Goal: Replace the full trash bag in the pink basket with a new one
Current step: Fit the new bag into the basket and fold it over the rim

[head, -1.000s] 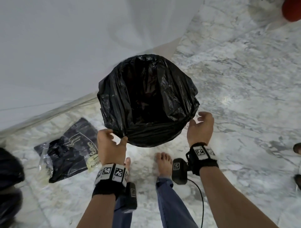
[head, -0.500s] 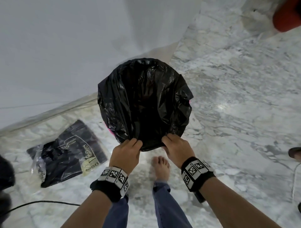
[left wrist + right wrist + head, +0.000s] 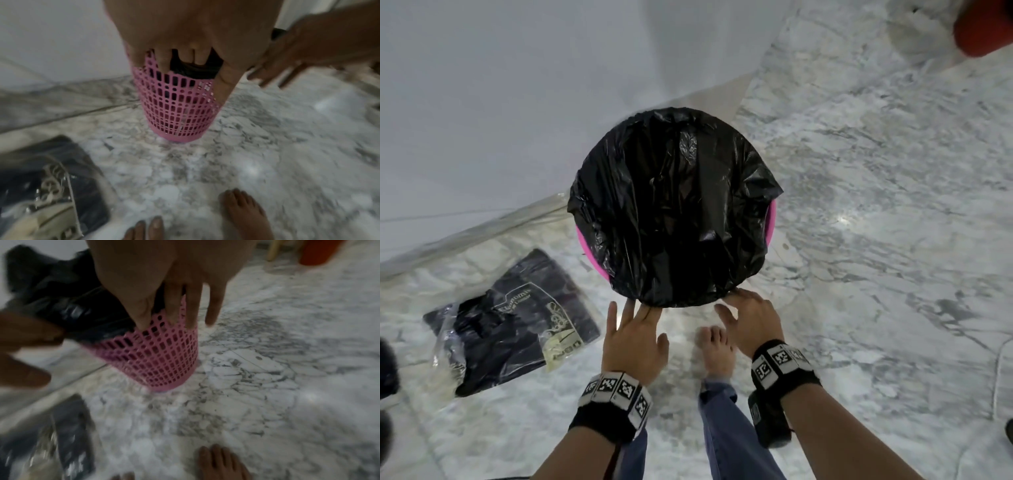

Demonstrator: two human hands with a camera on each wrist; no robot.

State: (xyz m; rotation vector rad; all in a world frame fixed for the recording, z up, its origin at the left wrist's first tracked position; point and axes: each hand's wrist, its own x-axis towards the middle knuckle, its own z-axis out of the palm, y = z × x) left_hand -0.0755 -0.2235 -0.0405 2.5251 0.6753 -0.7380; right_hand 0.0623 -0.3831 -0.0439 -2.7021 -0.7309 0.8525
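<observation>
- Head view shows me the pink basket (image 3: 771,222) standing upright on the marble floor (image 3: 876,205), its long axis vertical and its mouth pointing up toward my camera.
- I see the black trash bag (image 3: 671,205) lining it, the bag's edge folded over the rim and draped down the outside, so that only slivers of pink show at either side.
- My left hand (image 3: 631,339) has its fingers straight and spread; the fingertips (image 3: 643,310) reach the near edge of the bag's overhang.
- My right hand (image 3: 751,322) is likewise relaxed and spread, its fingertips (image 3: 743,294) at the bag's near lip, just beside the left ones.
- Left wrist view: I see the lattice wall of the basket (image 3: 176,105) running down beyond my fingers, narrowing toward its base on the floor, with the bag's black hem (image 3: 193,71) right at the fingertips (image 3: 164,65). Whether they press the hem or only brush it, I cannot tell.
- Right wrist view is blurred: my fingers (image 3: 174,305) point downward along the basket's wall (image 3: 160,356), apart from one another, holding nothing I can make out.
- Out to the little-finger side of my left hand, a clear packet of dark folded bags (image 3: 517,322) lies flat on the floor, well apart from the basket.
- A bare foot (image 3: 717,353) stands between my two wrists, nearer me than the fingertips.
</observation>
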